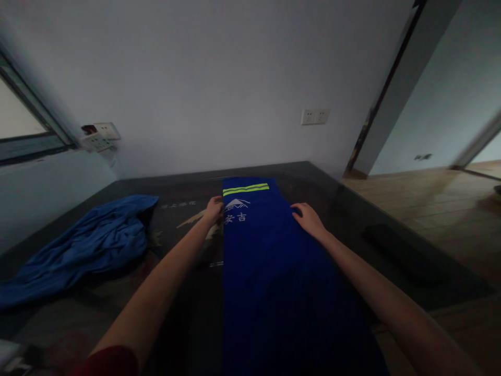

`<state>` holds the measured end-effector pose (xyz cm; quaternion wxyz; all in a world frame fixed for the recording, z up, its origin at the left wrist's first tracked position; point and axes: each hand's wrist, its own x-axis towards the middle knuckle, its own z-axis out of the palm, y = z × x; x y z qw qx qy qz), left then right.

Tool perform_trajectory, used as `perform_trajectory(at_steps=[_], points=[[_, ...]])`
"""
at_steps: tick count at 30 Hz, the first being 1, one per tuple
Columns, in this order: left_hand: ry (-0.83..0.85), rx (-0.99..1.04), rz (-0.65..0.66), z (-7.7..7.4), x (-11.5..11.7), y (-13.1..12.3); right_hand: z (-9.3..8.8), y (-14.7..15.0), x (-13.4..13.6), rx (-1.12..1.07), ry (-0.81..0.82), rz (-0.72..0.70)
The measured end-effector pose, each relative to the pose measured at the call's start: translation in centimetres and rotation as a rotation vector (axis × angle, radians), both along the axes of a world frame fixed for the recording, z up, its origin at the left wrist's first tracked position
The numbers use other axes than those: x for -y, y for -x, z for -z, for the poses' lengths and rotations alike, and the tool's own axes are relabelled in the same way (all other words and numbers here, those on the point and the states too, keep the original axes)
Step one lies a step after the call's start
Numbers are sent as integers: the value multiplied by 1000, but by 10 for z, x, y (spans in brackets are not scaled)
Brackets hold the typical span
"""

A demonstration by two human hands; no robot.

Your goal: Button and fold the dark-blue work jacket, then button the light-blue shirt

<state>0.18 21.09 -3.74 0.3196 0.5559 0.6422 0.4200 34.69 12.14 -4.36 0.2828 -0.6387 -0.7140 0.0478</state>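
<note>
A blue work jacket [258, 250] lies folded lengthwise over the dark table, reaching from near its far side toward me. Across its far end runs a yellow-green reflective stripe [246, 189], with a white mountain-like logo and two characters below. My left hand [213, 208] is at the jacket's left edge beside the logo, its fingers closed on the cloth. At the opposite edge, my right hand [309, 219] rests by the cloth with thumb and forefinger apart. The near part of the jacket is in deep shadow.
A crumpled blue garment [102, 235] lies on the table's left. On the right is a dark folded item [403, 253], hard to make out. The dark table [309, 175] stands against a white wall with a socket [315, 116]. Wooden floor [434, 203] extends to the right.
</note>
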Motion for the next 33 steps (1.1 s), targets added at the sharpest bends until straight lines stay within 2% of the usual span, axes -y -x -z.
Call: perform_trajectory(at_steps=[3, 7, 10, 14, 19, 23, 27, 30, 33], points=[[93, 18, 9, -2, -37, -3, 2, 4, -12, 29, 65, 55], [177, -11, 80, -1, -71, -2, 9, 1, -17, 26, 112, 53], [182, -55, 116, 6, -87, 0, 15, -1, -19, 4, 105, 20], [105, -157, 87, 16, -102, 3, 17, 6, -28, 24, 102, 9], [-18, -331, 27, 16, -116, 7, 18, 23, -54, 94, 64, -6], [-83, -462, 1, 16, -120, 7, 25, 30, -72, 150, 25, -2], [-100, -572, -19, 18, -114, 3, 29, 30, -75, 177, -14, -19], [-95, -651, -16, 14, -101, 1, 28, 30, -70, 188, -36, -2], [-116, -715, 21, 8, -76, -2, 22, 33, -66, 220, -32, 18]])
